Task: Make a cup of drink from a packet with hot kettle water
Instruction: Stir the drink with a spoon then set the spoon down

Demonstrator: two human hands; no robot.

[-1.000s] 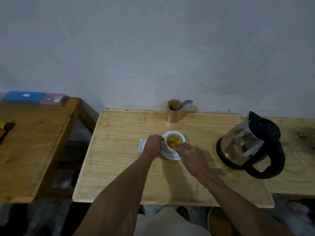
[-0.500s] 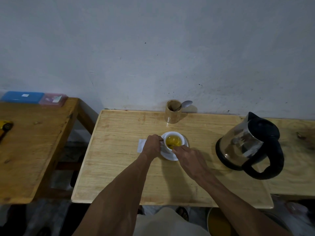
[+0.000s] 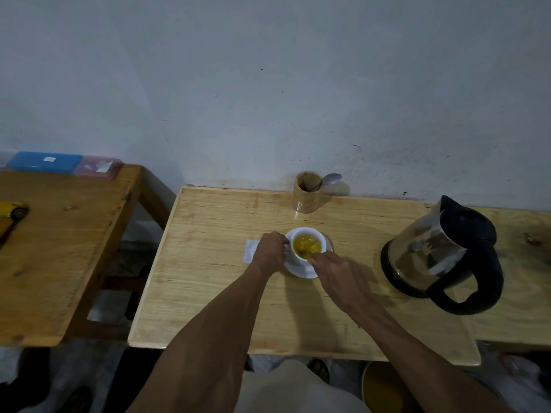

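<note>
One camera only, worn on my head, looking forward and down from above my forearms. It faces the pale wall and takes in the whole wooden table in front of me, with my left hand and right hand near mid-frame. The wide angle bends the table edges.

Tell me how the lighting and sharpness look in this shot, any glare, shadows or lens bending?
Head view: dim, bluish light; soft shadows fall toward the viewer under both forearms. Glare streaks the kettle body. The table edges bow outward, typical wide-angle distortion. The cup and both hands are slightly soft; corners are darker and blurrier.
</note>
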